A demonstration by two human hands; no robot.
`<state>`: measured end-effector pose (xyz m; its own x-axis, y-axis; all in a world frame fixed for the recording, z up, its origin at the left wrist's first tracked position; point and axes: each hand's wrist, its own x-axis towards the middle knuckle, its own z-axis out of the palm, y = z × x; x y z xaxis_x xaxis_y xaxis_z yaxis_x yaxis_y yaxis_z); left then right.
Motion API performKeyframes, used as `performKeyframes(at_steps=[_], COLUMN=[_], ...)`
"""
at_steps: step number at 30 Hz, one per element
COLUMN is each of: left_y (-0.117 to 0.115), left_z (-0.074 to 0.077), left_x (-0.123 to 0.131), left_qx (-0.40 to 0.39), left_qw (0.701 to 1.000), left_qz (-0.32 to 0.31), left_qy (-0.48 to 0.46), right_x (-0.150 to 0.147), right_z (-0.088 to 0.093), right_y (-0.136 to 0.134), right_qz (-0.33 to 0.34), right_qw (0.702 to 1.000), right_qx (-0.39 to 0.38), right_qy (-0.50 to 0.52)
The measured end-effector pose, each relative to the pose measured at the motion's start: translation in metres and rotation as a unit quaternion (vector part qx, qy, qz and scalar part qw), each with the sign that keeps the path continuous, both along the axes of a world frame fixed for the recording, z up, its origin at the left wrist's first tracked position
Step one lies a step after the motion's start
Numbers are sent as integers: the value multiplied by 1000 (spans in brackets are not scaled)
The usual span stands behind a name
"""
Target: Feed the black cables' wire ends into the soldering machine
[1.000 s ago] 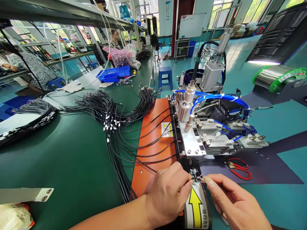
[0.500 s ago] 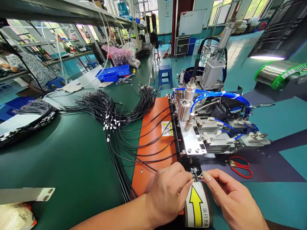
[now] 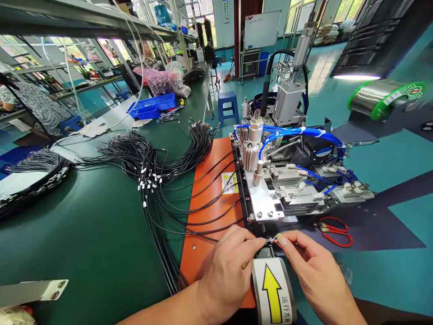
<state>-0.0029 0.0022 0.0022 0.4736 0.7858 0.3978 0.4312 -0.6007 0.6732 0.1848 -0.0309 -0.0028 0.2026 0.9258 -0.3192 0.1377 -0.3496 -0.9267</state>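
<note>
My left hand (image 3: 232,266) is closed on the end of a black cable (image 3: 209,238), just above the white plate with the yellow arrow (image 3: 272,286). Thin coloured wires (image 3: 274,240) fan out of the cable end. With thumb and forefinger, my right hand (image 3: 309,264) pinches these wires. Both hands are at the front edge of a machine with metal cylinders and blue air hoses (image 3: 287,180). Several more black cables run across its orange panel (image 3: 206,212) into the machine. They come from a large bundle with white tags (image 3: 149,179) on the green table.
Red-handled cutters (image 3: 334,231) lie right of the machine. Behind them is a solder wire spool (image 3: 382,99) under a lamp. Blue trays (image 3: 152,106) and a coiled cable bundle (image 3: 37,180) are on the table (image 3: 101,253). Co-workers sit at the left and at the back.
Both hands have moved slightly up and inward toward the machine with the cable end. The view has shifted a little. The left hand still grips the cable and the right still pinches the wires.
</note>
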Motion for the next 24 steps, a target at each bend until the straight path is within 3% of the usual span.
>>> performKeyframes(at_steps=[9,24], left_y=[2,1], left_z=[-2,-1], left_x=[1,1], left_qx=[3,4], left_qw=[1000,1000], left_qz=[10,16], left_qy=[7,21], right_x=[4,5], right_z=[-10,-16], right_y=[2,3], right_qz=[30,22], right_qw=[999,999], right_qx=[-13,-37], right_qy=[3,0])
